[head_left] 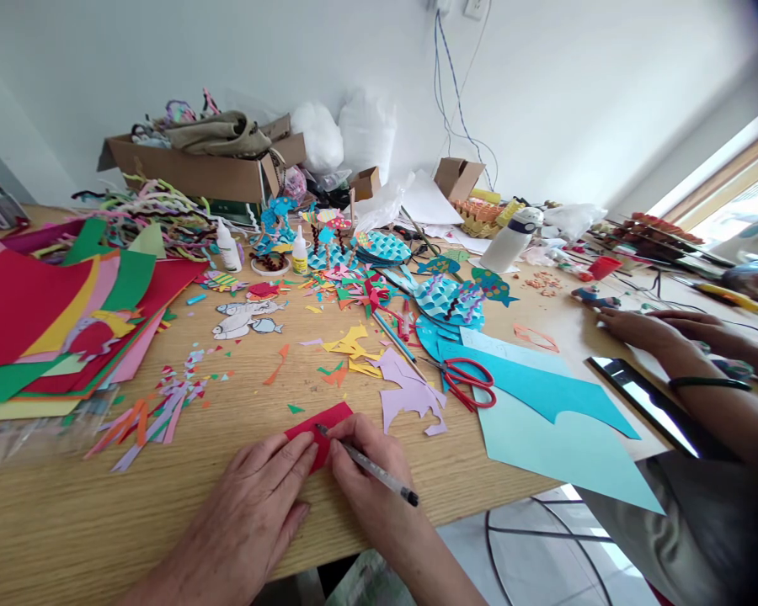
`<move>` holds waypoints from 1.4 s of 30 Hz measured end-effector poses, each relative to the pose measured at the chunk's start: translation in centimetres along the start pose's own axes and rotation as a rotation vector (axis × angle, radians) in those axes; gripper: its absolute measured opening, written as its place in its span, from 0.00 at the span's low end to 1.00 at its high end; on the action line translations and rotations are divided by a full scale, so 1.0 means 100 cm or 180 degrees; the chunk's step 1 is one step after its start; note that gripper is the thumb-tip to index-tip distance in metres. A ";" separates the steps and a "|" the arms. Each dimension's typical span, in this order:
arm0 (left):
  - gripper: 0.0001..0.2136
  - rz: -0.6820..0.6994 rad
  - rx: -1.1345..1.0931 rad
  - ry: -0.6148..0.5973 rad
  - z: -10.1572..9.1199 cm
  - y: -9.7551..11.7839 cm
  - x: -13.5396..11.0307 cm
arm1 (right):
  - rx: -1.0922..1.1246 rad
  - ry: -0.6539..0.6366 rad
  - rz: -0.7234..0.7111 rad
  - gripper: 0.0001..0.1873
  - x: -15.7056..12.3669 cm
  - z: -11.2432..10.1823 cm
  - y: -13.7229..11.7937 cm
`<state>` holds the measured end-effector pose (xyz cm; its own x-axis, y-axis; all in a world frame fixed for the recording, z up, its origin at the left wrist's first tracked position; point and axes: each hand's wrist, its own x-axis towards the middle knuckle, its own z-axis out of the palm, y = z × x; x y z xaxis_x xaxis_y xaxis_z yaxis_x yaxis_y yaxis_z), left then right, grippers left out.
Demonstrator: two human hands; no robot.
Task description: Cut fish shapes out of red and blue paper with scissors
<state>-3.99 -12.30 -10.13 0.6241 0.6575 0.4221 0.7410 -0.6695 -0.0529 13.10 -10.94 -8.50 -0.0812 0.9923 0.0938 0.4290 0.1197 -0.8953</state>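
The small red paper [329, 415] lies on the desk [69, 513] beneath the fingertips of the left grip [258, 480], which presses flat and clasps nothing; from here, I'd say it could skid and spoil a line if that pressure slackens while the right grip [372, 463], closed round a pen [382, 476], pushes. It looks plain and straight-edged, partly covered by both hands, with a lilac scrap [404, 391] just beyond the right grip.
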 end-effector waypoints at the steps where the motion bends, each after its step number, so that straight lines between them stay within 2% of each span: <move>1: 0.16 0.0002 0.0007 -0.0010 0.001 0.000 0.000 | 0.0012 0.0005 -0.0026 0.05 0.000 0.000 0.001; 8: 0.16 0.0007 0.0021 -0.0040 -0.001 0.000 0.001 | 0.0007 0.0101 -0.0011 0.05 0.000 0.000 0.000; 24: 0.17 -0.0151 -0.0080 -0.0127 0.005 0.001 -0.005 | 0.0075 0.0017 0.0094 0.05 0.002 -0.001 -0.002; 42: 0.17 -0.0140 -0.0049 -0.0015 0.004 0.002 -0.005 | 0.0081 0.0041 0.0042 0.05 0.001 -0.001 -0.001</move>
<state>-4.09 -12.60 -10.69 0.5923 0.6878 0.4196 0.7637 -0.6452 -0.0204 13.09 -10.88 -8.33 -0.0641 0.9941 0.0873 0.4068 0.1059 -0.9074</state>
